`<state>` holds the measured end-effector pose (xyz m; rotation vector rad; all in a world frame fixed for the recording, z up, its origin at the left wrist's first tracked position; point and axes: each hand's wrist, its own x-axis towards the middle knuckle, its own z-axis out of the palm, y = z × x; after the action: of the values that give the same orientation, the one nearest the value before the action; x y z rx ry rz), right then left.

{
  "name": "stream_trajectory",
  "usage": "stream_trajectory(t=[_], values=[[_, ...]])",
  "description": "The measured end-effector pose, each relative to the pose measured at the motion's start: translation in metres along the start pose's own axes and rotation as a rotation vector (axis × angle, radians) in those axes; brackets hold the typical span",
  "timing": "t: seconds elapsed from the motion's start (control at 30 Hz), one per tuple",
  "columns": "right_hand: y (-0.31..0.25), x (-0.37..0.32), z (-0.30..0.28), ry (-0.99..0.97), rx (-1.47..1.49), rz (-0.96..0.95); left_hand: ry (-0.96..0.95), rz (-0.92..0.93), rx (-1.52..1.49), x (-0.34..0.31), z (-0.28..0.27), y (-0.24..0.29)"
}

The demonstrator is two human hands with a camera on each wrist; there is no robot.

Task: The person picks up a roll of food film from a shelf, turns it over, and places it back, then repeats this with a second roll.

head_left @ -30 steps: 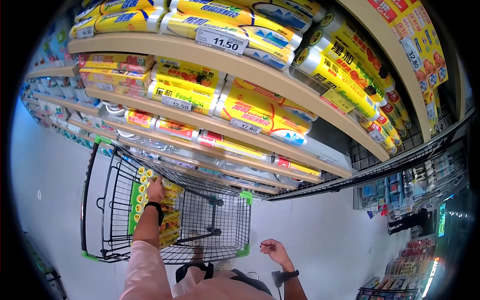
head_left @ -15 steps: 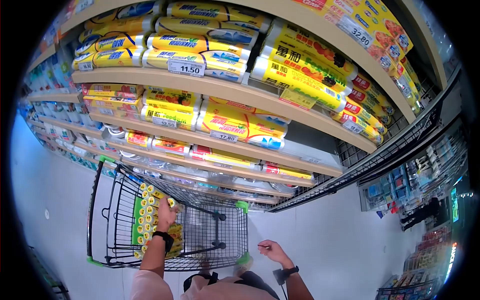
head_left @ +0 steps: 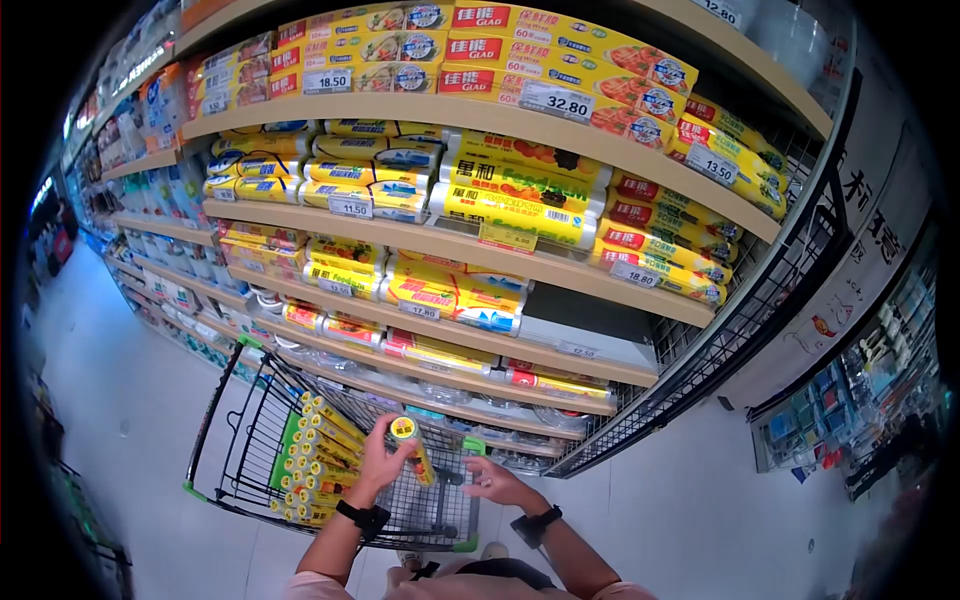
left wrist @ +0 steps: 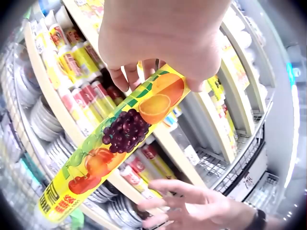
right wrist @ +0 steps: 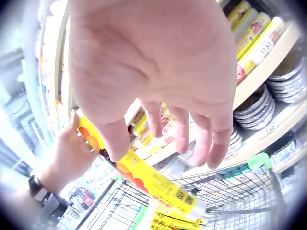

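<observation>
My left hand (head_left: 378, 462) grips a yellow roll of food bags (head_left: 420, 462) near one end, above the wire shopping cart. In the left wrist view the roll, printed with oranges, grapes and cherries, slants down and away from the fingers. My right hand (head_left: 497, 482) is just right of the roll, its fingers spread and loosely bent, holding nothing. In the right wrist view the right thumb overlaps the roll, while the other fingers hang over the cart. Several similar rolls (head_left: 325, 460) lie stacked at the cart's left end, beside a green panel.
The cart's handle side (head_left: 215, 412) is at left, and a green corner (head_left: 466, 545) is at its near right. Behind the cart stands a tall shelf (head_left: 400, 225) with yellow rolls, boxes and price tags. Foil trays (right wrist: 256, 108) are stacked on a lower shelf. A hanging display stands at far right.
My left hand has lifted the roll from the stack and brought it right, above the cart. My right hand has come in toward it. The head view has tilted up, showing higher shelves.
</observation>
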<state>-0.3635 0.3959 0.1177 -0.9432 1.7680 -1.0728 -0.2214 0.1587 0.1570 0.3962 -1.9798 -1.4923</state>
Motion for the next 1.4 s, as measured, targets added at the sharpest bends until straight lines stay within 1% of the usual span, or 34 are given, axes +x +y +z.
stream_trajectory(t=[0.1, 0.2, 0.3, 0.33, 0.43, 0.47, 0.5, 0.53, 0.57, 0.63, 0.7, 0.73, 0.77, 0.83, 0.93, 0.97, 1.0, 1.1, 1.13, 1.2, 1.3, 1.33, 1.37, 1.4], values=[[-0.038, -0.006, 0.0, 0.13, 0.0, -0.196, -0.06, 0.056, 0.035, -0.003, 0.033, 0.044], [-0.064, -0.013, -0.002, 0.325, -0.114, -0.381, -0.157, 0.094, 0.005, -0.004, 0.061, 0.072], [-0.065, -0.017, -0.006, 0.302, -0.017, -0.277, -0.185, 0.113, -0.023, -0.005, 0.085, 0.087], [-0.069, -0.022, -0.007, 0.366, 0.013, -0.289, -0.199, 0.103, -0.05, -0.004, 0.089, 0.092], [-0.073, -0.026, -0.018, 0.476, -0.102, -0.23, -0.212, 0.201, 0.006, 0.001, 0.091, 0.114], [-0.063, -0.02, -0.021, 0.514, 0.006, -0.332, -0.228, 0.255, 0.029, 0.002, 0.09, 0.104], [-0.049, -0.01, -0.022, 0.559, 0.201, -0.341, -0.232, 0.233, 0.071, 0.003, 0.088, 0.094], [-0.067, -0.013, -0.028, 0.551, 0.312, -0.369, -0.238, 0.206, 0.115, 0.005, 0.084, 0.083], [-0.085, -0.019, -0.034, 0.538, 0.352, -0.433, -0.25, 0.174, 0.159, 0.003, 0.078, 0.073], [-0.097, -0.019, -0.046, 0.547, 0.42, -0.458, -0.276, 0.134, 0.224, 0.0, 0.069, 0.057], [-0.111, -0.021, -0.053, 0.591, 0.521, -0.492, -0.286, 0.134, 0.289, -0.006, 0.057, 0.062], [-0.116, -0.021, -0.057, 0.591, 0.543, -0.52, -0.282, 0.099, 0.291, -0.008, 0.052, 0.066], [-0.12, -0.023, -0.061, 0.591, 0.564, -0.549, -0.245, 0.082, 0.287, -0.01, 0.048, 0.064], [-0.128, -0.024, -0.066, 0.611, 0.664, -0.511, -0.151, 0.139, 0.282, -0.009, 0.04, 0.052], [-0.136, -0.028, -0.069, 0.569, 0.795, -0.493, -0.142, -0.115, -0.397, -0.006, 0.034, 0.052], [-0.141, -0.03, -0.067, 0.571, 0.848, -0.488, -0.113, -0.09, -0.494, -0.004, 0.031, 0.055], [-0.145, -0.031, -0.066, 0.574, 0.901, -0.483, -0.07, -0.067, -0.491, -0.001, 0.027, 0.058], [-0.129, -0.025, -0.073, 0.458, 0.851, -0.542, 0.024, -0.026, -0.565, 0.011, 0.016, 0.063], [-0.126, -0.024, -0.074, 0.451, 0.834, -0.539, 0.045, -0.011, -0.577, 0.014, 0.011, 0.07], [-0.128, -0.027, -0.073, 0.443, 0.894, -0.513, 0.088, 0.037, -0.567, 0.022, 0.004, 0.074], [-0.116, -0.025, -0.073, 0.398, 0.945, -0.497, 0.118, 0.088, -0.535, 0.031, -0.002, 0.08], [-0.112, -0.025, -0.075, 0.369, 0.973, -0.502, 0.103, 0.032, -0.598, 0.03, -0.003, 0.093], [-0.108, -0.025, -0.076, 0.342, 1.001, -0.507, 0.104, 0.059, -0.568, 0.032, -0.003, 0.094], [-0.111, -0.028, -0.074, 0.4, 1.056, -0.473, 0.105, 0.084, -0.538, 0.032, -0.003, 0.094]])
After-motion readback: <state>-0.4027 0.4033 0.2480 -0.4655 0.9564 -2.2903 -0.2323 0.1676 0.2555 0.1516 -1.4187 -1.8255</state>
